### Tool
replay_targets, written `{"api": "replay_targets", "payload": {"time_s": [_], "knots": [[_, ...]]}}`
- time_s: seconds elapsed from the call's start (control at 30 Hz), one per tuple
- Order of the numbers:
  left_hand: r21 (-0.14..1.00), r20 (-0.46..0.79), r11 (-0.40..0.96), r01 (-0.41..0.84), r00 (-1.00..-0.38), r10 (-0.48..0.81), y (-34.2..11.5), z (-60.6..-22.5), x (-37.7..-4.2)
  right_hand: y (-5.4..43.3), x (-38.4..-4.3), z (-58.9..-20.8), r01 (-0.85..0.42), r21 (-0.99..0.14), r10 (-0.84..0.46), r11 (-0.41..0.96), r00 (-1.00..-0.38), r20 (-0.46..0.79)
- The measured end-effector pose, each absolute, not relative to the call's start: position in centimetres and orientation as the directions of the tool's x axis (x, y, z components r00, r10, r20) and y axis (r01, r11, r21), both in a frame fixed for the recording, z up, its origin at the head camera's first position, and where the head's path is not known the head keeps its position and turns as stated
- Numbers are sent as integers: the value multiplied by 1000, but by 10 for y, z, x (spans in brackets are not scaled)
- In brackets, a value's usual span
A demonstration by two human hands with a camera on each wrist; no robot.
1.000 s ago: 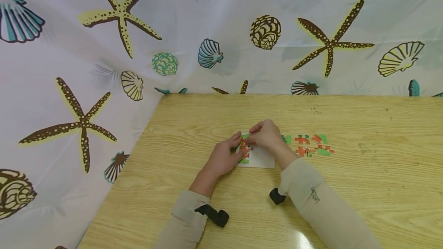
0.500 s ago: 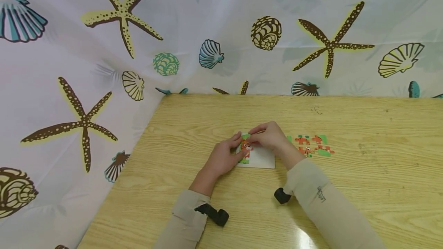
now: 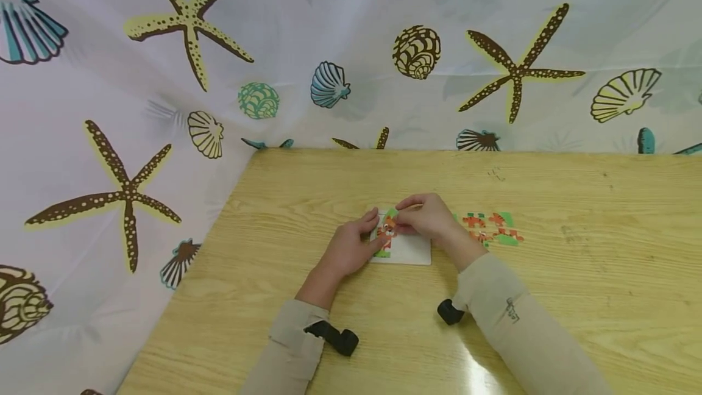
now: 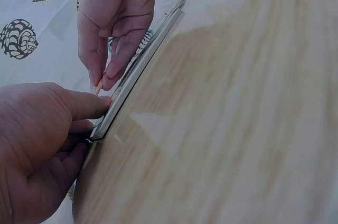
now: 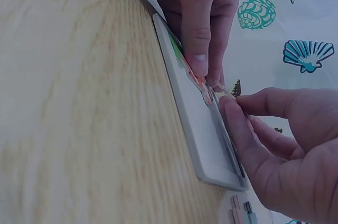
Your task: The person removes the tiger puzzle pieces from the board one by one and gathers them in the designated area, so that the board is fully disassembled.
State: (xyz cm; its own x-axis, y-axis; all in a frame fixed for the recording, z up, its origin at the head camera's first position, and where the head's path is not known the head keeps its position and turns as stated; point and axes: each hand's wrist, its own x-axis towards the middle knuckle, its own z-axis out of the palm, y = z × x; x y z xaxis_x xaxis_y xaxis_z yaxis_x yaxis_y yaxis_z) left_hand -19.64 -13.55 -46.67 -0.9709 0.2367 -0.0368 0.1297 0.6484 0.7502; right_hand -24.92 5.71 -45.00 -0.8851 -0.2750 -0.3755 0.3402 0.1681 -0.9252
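Observation:
A small white puzzle board [image 3: 414,251] lies on the table, with joined orange and green jigsaw pieces [image 3: 387,231] along its left side. My left hand [image 3: 348,250] grips the board's left edge, its thumb pressing on the pieces and the other fingers curled at the side. Over the upper part of the board, my right hand [image 3: 426,215] pinches a jigsaw piece [image 4: 99,86] between thumb and fingertips. In the left wrist view that piece is tilted up on edge, close to the left thumb. My fingers hide most of its picture.
Several loose jigsaw pieces [image 3: 496,220] lie in two rows to the right of the board, some partly behind my right hand. The wooden table [image 3: 603,273] meets a curtain [image 3: 373,102] printed with shells and starfish at the back and left.
My right hand has shifted slightly right, uncovering more of the tiger picture, and still pinches the piece near the board's top. My left hand keeps its place on the board.

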Motion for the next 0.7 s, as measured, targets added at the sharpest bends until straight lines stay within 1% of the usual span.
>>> {"api": "replay_targets", "payload": {"time_s": [0.23,0.7], "knots": [[739,-38,661,128,-972,231,-136,-467,-199,63,-246,-446,315,-925,-299,214,-880,-369],[736,-32,664,134,-972,232,-137,-472,-201,69,-246,-451,355,-925,-270,132,-885,-378]]}}
